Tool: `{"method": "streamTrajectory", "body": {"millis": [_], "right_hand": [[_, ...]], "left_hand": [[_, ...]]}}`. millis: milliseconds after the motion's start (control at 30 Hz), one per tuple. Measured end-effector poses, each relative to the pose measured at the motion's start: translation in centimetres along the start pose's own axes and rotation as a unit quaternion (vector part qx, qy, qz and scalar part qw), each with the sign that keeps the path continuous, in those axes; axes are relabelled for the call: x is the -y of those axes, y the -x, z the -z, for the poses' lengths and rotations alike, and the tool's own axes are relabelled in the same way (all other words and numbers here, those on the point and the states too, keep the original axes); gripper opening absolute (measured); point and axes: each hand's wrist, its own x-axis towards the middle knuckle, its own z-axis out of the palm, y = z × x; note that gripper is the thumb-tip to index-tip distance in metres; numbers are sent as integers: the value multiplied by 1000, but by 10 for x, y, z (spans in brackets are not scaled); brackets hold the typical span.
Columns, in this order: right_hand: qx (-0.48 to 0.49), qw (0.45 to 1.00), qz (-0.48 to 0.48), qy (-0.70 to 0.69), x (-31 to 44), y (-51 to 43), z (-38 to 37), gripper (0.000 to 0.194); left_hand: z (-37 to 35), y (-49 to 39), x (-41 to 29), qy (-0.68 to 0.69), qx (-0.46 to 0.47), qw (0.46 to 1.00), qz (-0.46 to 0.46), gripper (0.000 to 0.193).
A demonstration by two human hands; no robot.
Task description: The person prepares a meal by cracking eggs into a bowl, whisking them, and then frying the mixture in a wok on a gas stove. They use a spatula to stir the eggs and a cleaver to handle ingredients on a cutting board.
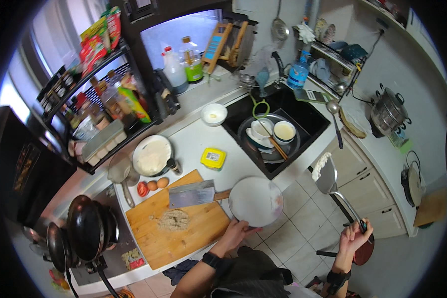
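My left hand (238,231) grips the near rim of a white bowl (256,201), holding it tilted at the counter's edge. A little whitish residue clings inside the bowl. Raised off to the right, my right hand (354,238) grasps the handle of a metal cooking turner (329,177). White, thick paste (321,165) coats one edge of its blade. Left of the bowl, a cleaver (192,194) lies across a wooden cutting board (164,253); the bowl partly hides the end of its handle. A pile of chopped, pale brown food (174,219) sits on the board.
Beyond the board are two eggs (157,183), a cut tomato (142,189) and a dish of white paste (152,156). A yellow-lidded tub (213,158) stands before the black sink (313,128), which holds stacked bowls. Frying pans (83,227) occupy the left, by the stove.
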Motion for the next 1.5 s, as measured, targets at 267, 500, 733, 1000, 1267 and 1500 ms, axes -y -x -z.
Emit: {"method": "streamTrajectory", "body": {"millis": [267,500,733,1000,1267,1500], "right_hand": [[-93,995,43,4,20,-15,35,28],[-122,991,55,-26,5,-60,36,29],[-174,983,52,-27,1,-57,71,32],[-179,979,73,66,11,-38,84,33],[-168,973,84,135,10,-37,59,34],[-65,986,42,145,-11,-58,49,31]], "left_hand": [[-52,-108,-15,38,-22,996,-79,45],[-62,-202,-48,32,-31,997,-69,39],[-63,-297,-73,-56,-181,980,-69,33],[-62,-340,-85,-99,-128,985,-56,39],[-47,-349,-55,8,-183,978,-96,33],[-20,-205,-42,8,-60,996,-61,34]]}}
